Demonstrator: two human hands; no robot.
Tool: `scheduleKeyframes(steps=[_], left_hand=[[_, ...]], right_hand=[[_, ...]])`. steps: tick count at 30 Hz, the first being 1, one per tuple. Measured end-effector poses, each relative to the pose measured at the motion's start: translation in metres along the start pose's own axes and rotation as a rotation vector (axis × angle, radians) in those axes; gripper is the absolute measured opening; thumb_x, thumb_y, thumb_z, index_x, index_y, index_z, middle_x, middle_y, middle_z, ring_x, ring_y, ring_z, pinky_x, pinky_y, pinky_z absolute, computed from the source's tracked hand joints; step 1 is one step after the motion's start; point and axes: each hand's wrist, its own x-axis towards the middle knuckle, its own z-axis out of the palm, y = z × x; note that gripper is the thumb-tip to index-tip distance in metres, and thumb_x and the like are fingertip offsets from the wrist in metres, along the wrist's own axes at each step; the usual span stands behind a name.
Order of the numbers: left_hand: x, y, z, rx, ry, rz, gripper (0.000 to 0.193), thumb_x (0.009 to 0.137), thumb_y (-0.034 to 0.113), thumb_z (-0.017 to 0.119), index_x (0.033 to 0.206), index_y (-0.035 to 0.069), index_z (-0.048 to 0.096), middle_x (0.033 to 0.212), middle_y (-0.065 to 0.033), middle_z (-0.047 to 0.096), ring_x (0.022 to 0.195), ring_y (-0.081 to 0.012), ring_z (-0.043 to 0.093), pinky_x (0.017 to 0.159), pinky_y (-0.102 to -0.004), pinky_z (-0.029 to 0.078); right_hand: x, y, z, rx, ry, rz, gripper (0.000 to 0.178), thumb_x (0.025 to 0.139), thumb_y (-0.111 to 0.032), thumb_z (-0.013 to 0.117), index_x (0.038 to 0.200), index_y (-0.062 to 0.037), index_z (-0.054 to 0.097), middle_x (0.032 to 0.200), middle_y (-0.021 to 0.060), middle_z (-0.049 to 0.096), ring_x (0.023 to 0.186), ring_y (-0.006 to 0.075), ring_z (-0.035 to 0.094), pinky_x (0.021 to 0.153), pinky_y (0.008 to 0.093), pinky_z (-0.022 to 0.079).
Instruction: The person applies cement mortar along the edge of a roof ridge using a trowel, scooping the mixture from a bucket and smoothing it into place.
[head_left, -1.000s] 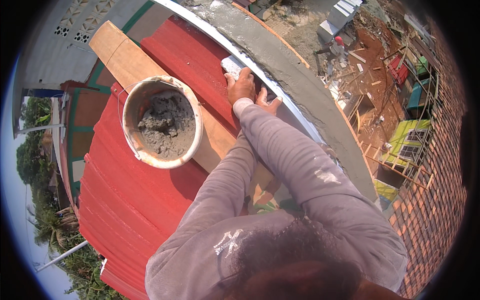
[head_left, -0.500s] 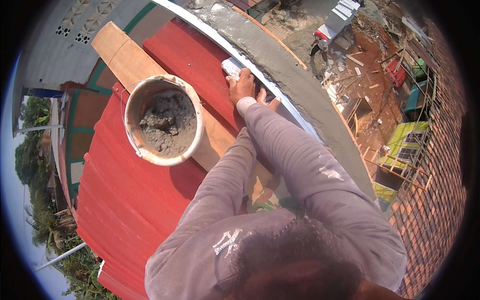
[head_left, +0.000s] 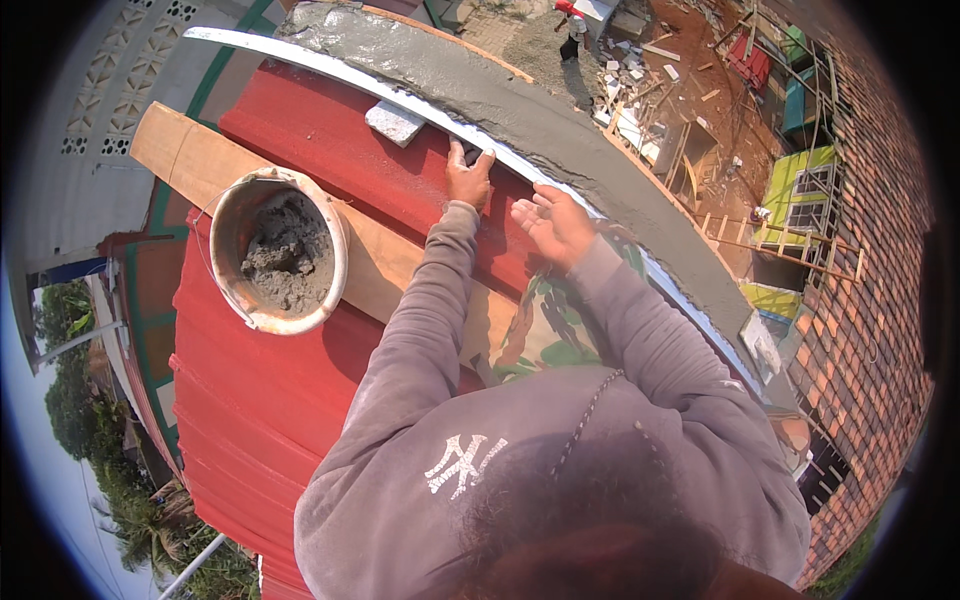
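Note:
My left hand (head_left: 468,183) reaches to the lower side of a long white curved strip (head_left: 425,106), over the red corrugated roof sheet (head_left: 340,125). Its thumb and forefinger are apart, with a dark patch between them that I cannot make out. My right hand (head_left: 562,230) is open beside the strip, fingers stretched and holding nothing. A white block (head_left: 394,124) lies on the red sheet against the strip, left of my left hand. Beyond the strip runs a band of wet grey mortar (head_left: 520,115).
A bucket (head_left: 334,215) of grey mortar stands on a wooden plank (head_left: 395,265) to the left. Past the mortar band the ground drops away to rubble (head_left: 630,120), where a person (head_left: 571,30) stands. A tiled roof (head_left: 870,330) slopes at the right.
The view has shifted, and the white block and bucket appear further left. My right hand has drawn back from near the block and opened. My left hand, hidden earlier, now shows at the strip.

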Motion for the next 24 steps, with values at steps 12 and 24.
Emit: scheduleKeyframes(steps=[12,24], left_hand=[[0.041,0.050,-0.058,0.130,0.698,-0.001,0.046,0.099,0.014,0.074,0.136,-0.009,0.061,0.114,-0.0159,0.073,0.106,-0.0234,0.068,0.096,-0.0353,0.053],[0.066,0.043,-0.071,-0.070,0.661,-0.063,0.023,0.101,0.011,0.072,0.117,-0.005,0.073,0.092,-0.0049,0.072,0.072,-0.0116,0.062,0.064,-0.0288,0.050]], right_hand=[[0.079,0.016,-0.022,0.275,-0.046,0.032,0.056,0.114,-0.017,0.040,0.163,0.0060,0.025,0.168,0.0273,0.034,0.152,0.0387,0.044,0.122,0.0494,0.045],[0.068,0.019,-0.012,0.203,0.016,-0.013,0.049,0.115,-0.021,0.042,0.158,0.0021,0.033,0.162,0.0271,0.042,0.144,0.0400,0.053,0.117,0.0499,0.051]])
